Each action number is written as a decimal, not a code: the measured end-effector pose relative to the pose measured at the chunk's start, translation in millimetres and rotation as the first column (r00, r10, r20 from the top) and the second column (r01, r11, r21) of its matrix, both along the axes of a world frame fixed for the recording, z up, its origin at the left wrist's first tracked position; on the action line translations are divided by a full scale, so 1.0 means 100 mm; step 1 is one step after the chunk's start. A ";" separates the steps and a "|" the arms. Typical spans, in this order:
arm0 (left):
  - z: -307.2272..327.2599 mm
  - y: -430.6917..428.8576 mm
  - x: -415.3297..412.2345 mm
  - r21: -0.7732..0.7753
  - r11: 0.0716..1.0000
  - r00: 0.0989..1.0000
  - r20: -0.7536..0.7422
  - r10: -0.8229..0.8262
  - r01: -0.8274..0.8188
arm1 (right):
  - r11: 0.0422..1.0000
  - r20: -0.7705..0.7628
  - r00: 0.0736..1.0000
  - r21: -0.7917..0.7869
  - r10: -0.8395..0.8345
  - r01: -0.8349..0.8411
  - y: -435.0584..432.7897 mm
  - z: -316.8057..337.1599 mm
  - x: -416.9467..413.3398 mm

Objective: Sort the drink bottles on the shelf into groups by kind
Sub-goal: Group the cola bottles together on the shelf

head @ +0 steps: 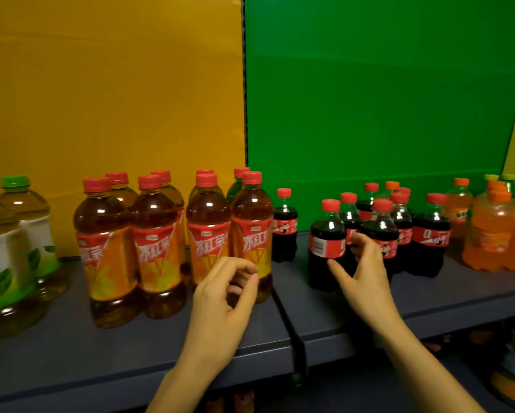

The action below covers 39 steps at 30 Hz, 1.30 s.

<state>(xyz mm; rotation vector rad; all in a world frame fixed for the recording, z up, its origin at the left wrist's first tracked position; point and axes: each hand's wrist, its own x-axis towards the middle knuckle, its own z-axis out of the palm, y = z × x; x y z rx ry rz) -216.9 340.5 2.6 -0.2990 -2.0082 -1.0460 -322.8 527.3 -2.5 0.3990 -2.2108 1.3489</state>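
Head view: cola bottles (381, 234) cluster on the grey shelf (429, 299), the front cola bottle (327, 245) at eleven o'clock of the right hand (366, 278), whose fingers are spread just beside it. The left hand (220, 302), its fingers loosely curled and holding nothing, has iced tea bottles (155, 242) at eleven o'clock. Orange soda bottles (488, 236) stand at the far three o'clock side and green tea bottles (12, 248) at the nine o'clock side.

Your dark shelf (101, 347) | left: green tea bottles (9, 257) | then iced tea bottles (158, 248) | cola bottles (381, 231) | right: orange soda bottles (494, 234) | all upright
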 end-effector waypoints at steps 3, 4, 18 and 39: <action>-0.10 0.32 -0.27 0.009 0.999 0.990 0.136 -0.042 0.041 | 0.987 0.094 0.989 0.105 0.114 -0.124 0.13 -0.08 -0.19; -0.13 0.39 -0.36 0.016 0.999 0.983 0.177 -0.046 0.043 | 0.981 0.091 0.988 0.138 0.128 -0.140 0.13 -0.10 -0.22; -0.01 0.70 -1.33 0.302 0.922 0.866 0.495 0.067 -0.243 | 0.931 0.166 0.918 -0.004 0.361 -0.366 -0.09 -0.20 -0.48; -0.10 0.60 -1.92 0.239 0.887 0.783 0.592 0.190 -0.396 | 0.977 0.291 0.935 -0.117 0.204 -0.177 -0.38 -0.19 -0.98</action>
